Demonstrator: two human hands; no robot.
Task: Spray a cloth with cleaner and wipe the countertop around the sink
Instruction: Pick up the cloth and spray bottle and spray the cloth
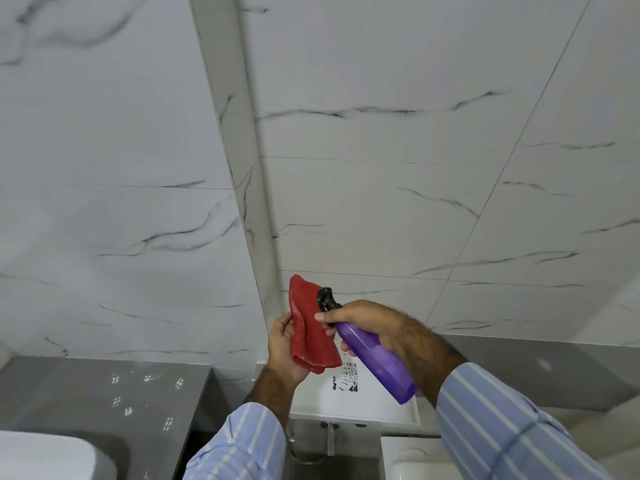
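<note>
My left hand (282, 348) holds a red cloth (311, 334) upright in front of the marble-tiled wall corner. My right hand (372, 323) grips a purple spray bottle (377, 362) around its neck, one finger by the trigger. The bottle's black nozzle (326, 297) points at the cloth and nearly touches its upper part. The grey countertop (104, 393) lies at the lower left, with the white sink rim (48, 459) showing in the bottom left corner.
A white shelf or cistern top (353, 407) with a dark printed mark sits below my hands, with a chrome pipe (330, 439) under it. A white fixture (405, 459) is at the bottom right. Marble-tiled walls fill the upper view.
</note>
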